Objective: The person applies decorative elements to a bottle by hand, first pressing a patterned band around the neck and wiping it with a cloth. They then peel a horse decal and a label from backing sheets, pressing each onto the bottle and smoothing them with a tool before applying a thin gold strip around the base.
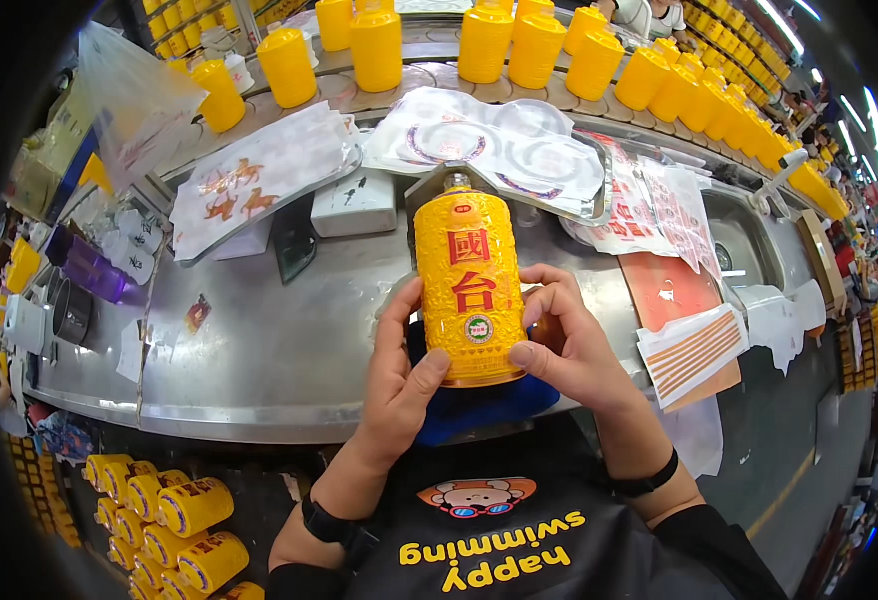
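A yellow embossed bottle (472, 277) with a clear glass neck stands out in front of me, its neck pointing away. Red characters and a small round emblem mark its face. My left hand (401, 375) grips its lower left side, thumb near the base. On the lower right side, my right hand (577, 349) holds it with thumb and fingers. Dark blue material (476, 420) shows under the bottle's base. Part of a metal bracket (425, 181) is visible behind the neck. Beyond it lie decal sheets with ring patterns (446, 139) on a metal tray.
Yellow bottles (487, 45) line a curved conveyor (427, 75) at the back. Horse decals (240, 187) lie left on the steel worktop (274, 360); striped strips (694, 356) and a sink (746, 232) are right. A purple bottle (93, 266) is far left, stacked yellow bottles (195, 506) below.
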Available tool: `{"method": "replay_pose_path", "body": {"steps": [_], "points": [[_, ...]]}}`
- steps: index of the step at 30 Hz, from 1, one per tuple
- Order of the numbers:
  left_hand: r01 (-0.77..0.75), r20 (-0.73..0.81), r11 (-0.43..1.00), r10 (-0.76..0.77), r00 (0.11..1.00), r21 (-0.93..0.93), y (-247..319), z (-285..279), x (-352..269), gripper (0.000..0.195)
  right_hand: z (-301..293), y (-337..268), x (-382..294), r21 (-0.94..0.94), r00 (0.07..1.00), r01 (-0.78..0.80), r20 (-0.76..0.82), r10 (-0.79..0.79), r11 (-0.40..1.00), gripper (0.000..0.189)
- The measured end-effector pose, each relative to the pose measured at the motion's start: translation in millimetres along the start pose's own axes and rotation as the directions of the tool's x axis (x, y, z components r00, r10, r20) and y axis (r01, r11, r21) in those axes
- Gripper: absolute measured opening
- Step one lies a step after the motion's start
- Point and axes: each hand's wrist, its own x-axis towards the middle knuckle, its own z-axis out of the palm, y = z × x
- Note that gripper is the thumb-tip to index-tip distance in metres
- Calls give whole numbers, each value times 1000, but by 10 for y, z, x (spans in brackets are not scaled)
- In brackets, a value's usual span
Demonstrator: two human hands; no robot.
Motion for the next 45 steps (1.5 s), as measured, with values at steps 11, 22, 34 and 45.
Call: {"method": "replay_pose_path", "body": {"steps": [11, 22, 34, 45], "points": [[-32, 2, 999, 32, 999, 23, -11, 17, 11, 62, 35, 81, 23, -72, 992, 108, -58, -112, 992, 35], [3, -58, 987, -13, 998, -162, -57, -21, -12, 58, 48, 72, 25, -33, 994, 98, -55, -99, 995, 34], [-39, -137, 977, 69, 988, 211, -29, 123, 9, 70, 48, 70, 24, -99, 988, 136, -53, -142, 986, 34], [-2, -119, 946, 43, 992, 323, 6, 149, 13, 70, -93, -594, 157, -489, 889, 381, -40, -457, 784, 44]]}}
